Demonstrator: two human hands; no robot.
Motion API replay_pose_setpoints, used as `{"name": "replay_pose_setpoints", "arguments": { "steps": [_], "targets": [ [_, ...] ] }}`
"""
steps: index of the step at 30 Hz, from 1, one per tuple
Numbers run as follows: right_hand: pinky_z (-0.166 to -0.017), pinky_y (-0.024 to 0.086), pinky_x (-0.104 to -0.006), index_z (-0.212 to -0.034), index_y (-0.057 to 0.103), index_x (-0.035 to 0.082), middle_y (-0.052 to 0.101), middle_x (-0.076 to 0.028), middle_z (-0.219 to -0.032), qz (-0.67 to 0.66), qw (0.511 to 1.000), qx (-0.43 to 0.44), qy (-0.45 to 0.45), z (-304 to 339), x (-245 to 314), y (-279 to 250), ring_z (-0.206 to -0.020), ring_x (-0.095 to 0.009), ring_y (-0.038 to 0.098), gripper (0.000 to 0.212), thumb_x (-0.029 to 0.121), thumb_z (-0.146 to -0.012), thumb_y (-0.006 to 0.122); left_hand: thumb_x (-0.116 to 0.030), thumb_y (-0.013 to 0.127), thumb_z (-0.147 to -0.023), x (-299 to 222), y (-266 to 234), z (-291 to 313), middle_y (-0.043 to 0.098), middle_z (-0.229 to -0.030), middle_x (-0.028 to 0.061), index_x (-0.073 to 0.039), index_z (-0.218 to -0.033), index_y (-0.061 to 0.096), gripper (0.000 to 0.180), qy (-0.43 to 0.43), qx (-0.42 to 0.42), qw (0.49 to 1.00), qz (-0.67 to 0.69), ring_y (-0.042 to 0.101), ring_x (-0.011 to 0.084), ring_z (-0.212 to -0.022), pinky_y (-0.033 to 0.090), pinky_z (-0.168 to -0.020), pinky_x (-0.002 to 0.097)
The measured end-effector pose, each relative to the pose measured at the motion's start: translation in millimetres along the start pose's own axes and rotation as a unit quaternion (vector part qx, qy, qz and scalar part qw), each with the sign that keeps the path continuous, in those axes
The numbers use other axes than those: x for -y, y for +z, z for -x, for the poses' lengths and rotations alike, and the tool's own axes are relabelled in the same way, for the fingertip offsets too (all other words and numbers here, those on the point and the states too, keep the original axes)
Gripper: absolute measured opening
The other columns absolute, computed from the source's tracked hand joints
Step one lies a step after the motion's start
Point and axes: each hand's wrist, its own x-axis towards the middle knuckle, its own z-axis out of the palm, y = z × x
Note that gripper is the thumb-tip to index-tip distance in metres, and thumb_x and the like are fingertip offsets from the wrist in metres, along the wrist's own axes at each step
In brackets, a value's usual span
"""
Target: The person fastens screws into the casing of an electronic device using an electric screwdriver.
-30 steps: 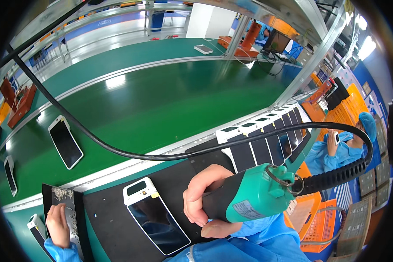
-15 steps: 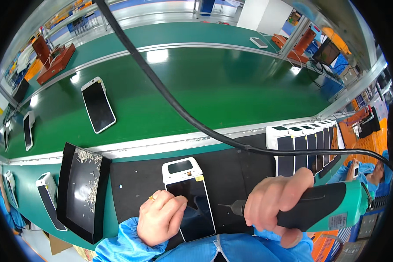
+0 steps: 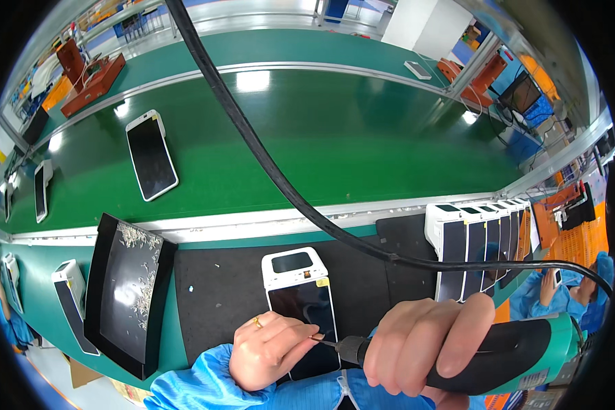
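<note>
My right hand [image 3: 417, 342] grips a green and black electric screwdriver [image 3: 529, 348], held level with its bit pointing left. The thumb and forefinger of my left hand [image 3: 263, 350] are pinched together at the bit's tip; whatever they hold there is too small to make out. Both hands are over the lower part of a white handheld device [image 3: 295, 301] with a dark screen and a small upper window. It lies on a black mat [image 3: 219, 294], partly hidden by my left hand.
A black tray [image 3: 109, 307] of small screws stands left of the mat. Several similar devices [image 3: 451, 239] are lined up at the right. A black cable [image 3: 266, 167] crosses the view. Another device [image 3: 150, 157] lies on the green surface beyond. At far right, a person's hands [image 3: 553, 287] hold a device.
The screwdriver has moved left and its bit now meets my left fingertips. My left hand has shifted slightly right and down, into a pinch. The view has moved slightly.
</note>
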Motion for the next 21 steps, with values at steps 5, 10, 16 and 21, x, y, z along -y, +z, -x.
{"name": "replay_pose_setpoints", "arguments": {
  "steps": [5, 10, 16, 21],
  "targets": [
    [-0.049, 0.049, -0.0320, -0.093, 0.032, 0.005, 0.052, -0.008, -0.064, 0.023, 0.998, -0.053, -0.007, 11.4, -4.8, 5.9, -0.050, -0.019, 0.053, 0.041, 0.018, -0.076, 0.067, -0.010, 0.072, -0.061, 0.1, 3.7, 1.3, 0.061, -0.071, 0.0012, -0.007, -0.078, 0.064, 0.018, 0.033, -0.032, 0.999, -0.016, 0.057, 0.0158, -0.064, 0.047, -0.057, 0.0261],
    [-0.052, 0.045, -0.0340, -0.086, 0.055, -0.006, 0.055, -0.012, -0.063, -0.057, 0.996, -0.058, 0.049, 7.2, -4.6, 2.5, -0.055, -0.023, 0.053, 0.017, 0.011, -0.084, 0.051, -0.010, 0.073, -0.059, 0.0, 1.9, 2.2, 0.060, -0.070, 0.0007, -0.007, -0.077, 0.064, 0.021, 0.048, -0.037, 0.997, -0.039, 0.056, 0.0152, -0.063, 0.047, -0.056, 0.0255],
    [-0.055, 0.045, -0.0326, -0.079, 0.056, -0.006, 0.056, -0.012, -0.062, -0.056, 0.986, -0.090, 0.132, 2.0, 3.6, 7.2, -0.055, -0.024, 0.054, 0.023, 0.015, -0.084, 0.051, -0.011, 0.073, -0.059, 0.1, 7.9, 1.4, 0.060, -0.071, 0.0003, -0.007, -0.077, 0.064, 0.020, 0.071, -0.048, 0.996, -0.032, 0.056, 0.0149, -0.063, 0.046, -0.055, 0.0243],
    [-0.056, 0.047, -0.0338, -0.088, 0.046, -0.002, 0.055, -0.011, -0.066, -0.008, 0.994, -0.029, 0.105, 5.4, -0.6, 3.5, -0.058, -0.022, 0.055, 0.024, 0.012, -0.077, 0.062, -0.012, 0.073, -0.060, 3.1, 10.9, -5.8, 0.060, -0.077, 0.0012, -0.006, -0.082, 0.063, 0.025, 0.076, -0.039, 0.996, -0.020, 0.056, 0.0168, -0.069, 0.046, -0.060, 0.0266]
  ]
}}
